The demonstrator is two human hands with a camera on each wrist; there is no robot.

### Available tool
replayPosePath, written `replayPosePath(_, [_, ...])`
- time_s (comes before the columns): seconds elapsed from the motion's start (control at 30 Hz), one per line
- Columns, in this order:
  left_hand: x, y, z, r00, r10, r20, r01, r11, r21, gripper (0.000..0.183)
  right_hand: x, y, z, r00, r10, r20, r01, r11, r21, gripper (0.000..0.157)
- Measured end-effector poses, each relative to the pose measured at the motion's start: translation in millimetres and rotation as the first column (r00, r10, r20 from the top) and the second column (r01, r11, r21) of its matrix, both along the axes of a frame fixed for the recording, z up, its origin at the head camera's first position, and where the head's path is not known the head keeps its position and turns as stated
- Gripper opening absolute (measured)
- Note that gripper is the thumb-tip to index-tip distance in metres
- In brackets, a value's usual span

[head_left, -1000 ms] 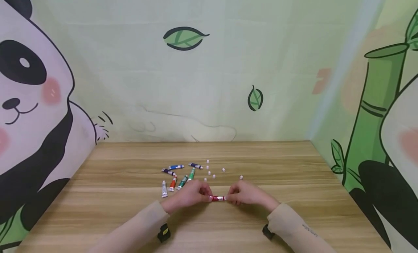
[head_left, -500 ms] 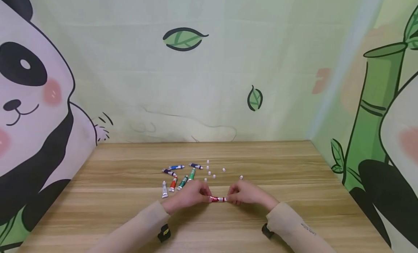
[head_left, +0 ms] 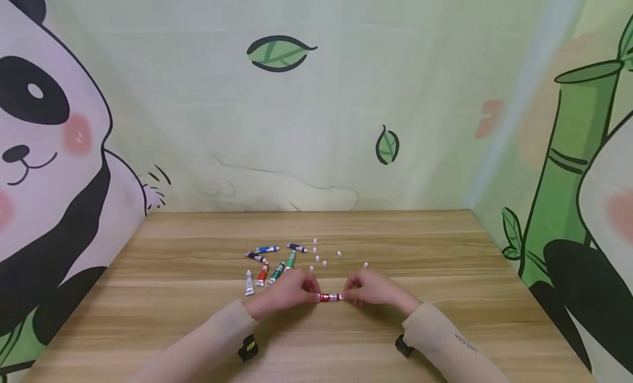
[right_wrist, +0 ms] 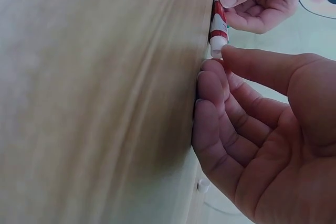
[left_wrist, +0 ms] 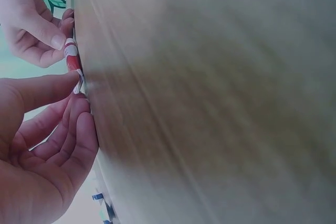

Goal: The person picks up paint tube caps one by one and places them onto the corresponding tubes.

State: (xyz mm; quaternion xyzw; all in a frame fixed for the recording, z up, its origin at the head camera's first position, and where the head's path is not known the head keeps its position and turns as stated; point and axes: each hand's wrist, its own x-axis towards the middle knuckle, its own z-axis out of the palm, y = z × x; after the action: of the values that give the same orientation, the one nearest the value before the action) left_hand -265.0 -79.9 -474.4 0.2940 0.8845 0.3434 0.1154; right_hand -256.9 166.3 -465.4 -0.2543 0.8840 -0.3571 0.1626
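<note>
A small red and white paint tube [head_left: 329, 297] lies level at the near middle of the table, between both hands. My left hand [head_left: 292, 289] pinches its flat tail end between thumb and fingers, close to the wood. At the other end, my right hand [head_left: 372, 289] pinches the white cap end [right_wrist: 217, 48] with thumb and forefinger; the fingertips partly hide it. The other fingers of both hands are bent near the tabletop. Beyond the left hand lie several more paint tubes, among them an orange-red tube [head_left: 262, 275], a white tube [head_left: 249, 283] and a blue tube [head_left: 267, 250].
Several loose white caps [head_left: 317, 258] are scattered on the wooden table [head_left: 425, 328] beyond the hands. One cap [head_left: 366, 265] sits just behind the right hand. A green tube [head_left: 290, 260] is close to the left knuckles. A printed cloth [head_left: 198, 125] hangs behind the table.
The head view has tilted slightly, so the whole scene sits a little higher. Both hands keep their pinch on the red tube in nearly the same place.
</note>
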Motion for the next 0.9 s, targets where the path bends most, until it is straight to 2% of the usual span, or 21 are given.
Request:
replayPosePath(0.23, [-0.9,-1,0.6,1.000,-0.009,-0.004,0.009,1.000,-0.005,0.004,1.0,0,1.3,1.000,-0.005,0.010,0.005,1.000,-0.010,0.013])
replayPosePath(0.43, [-3.8,-8,2.4,1.000,0.014,0.009,-0.014,1.000,-0.019,0.004,0.4,4,1.3,1.000,-0.019,0.023,0.019,1.000,-0.004,0.013])
replayPosePath(0.9, [-13.1,-51,15.6,0.996,0.094,-0.007,-0.093,0.993,0.067,0.007,-3.2,28,0.1,0.998,-0.053,0.024,0.054,0.998,-0.035,0.011])
